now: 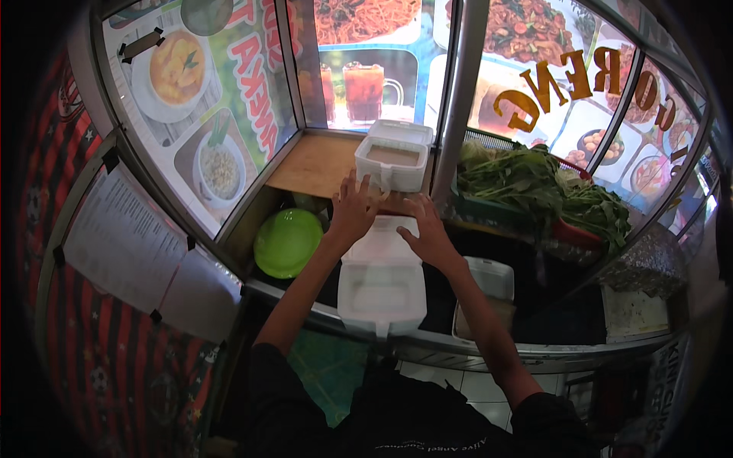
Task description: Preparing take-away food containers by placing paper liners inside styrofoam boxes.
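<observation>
Both my hands reach forward over the dark counter. My left hand (pixel 355 209), fingers spread, is at the near left of an open white foam food box (pixel 392 174) on a wooden shelf; whether it touches the box is unclear. My right hand (pixel 425 229) is at the box's near right, fingers apart, nothing seen in it. Below and between my forearms lies another open white foam box (pixel 382 295), its lid folded away from me, with no food visible inside. A thin sheet seems to line the box on the shelf.
A green plate (pixel 288 243) lies left of my left forearm. Leafy greens (pixel 538 183) fill baskets at the right. Beyond my right forearm is an open container (pixel 491 277). Glass panes with food pictures enclose the far side; the metal counter edge (pixel 561 349) runs nearest me.
</observation>
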`<state>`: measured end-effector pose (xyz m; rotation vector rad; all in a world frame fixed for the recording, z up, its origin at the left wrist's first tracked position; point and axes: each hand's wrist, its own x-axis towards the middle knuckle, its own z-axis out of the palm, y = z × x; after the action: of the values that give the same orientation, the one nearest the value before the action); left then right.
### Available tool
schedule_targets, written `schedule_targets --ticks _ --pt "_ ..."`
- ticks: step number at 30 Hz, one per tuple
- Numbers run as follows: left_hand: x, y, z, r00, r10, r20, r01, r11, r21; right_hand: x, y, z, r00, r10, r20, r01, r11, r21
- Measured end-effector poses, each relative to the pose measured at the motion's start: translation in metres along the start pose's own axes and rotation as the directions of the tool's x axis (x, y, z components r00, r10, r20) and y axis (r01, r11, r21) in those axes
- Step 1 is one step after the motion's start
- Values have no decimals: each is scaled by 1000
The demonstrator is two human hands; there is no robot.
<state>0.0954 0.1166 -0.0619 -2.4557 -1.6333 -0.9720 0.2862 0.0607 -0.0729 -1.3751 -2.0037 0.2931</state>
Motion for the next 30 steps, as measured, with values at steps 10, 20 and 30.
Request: schedule_targets --ticks 10,20,30 --pt "-76 126 -45 999 -17 -37 5 958 -287 -107 -6 -87 998 64 11 -65 977 203" --pt "-158 213 52 988 -43 146 128 753 -645 -211 77 -119 928 372 14 -358 882 306" --pt "-196 202 172 912 -27 409 277 775 -568 -310 162 -69 732 663 -158 -602 737 307"
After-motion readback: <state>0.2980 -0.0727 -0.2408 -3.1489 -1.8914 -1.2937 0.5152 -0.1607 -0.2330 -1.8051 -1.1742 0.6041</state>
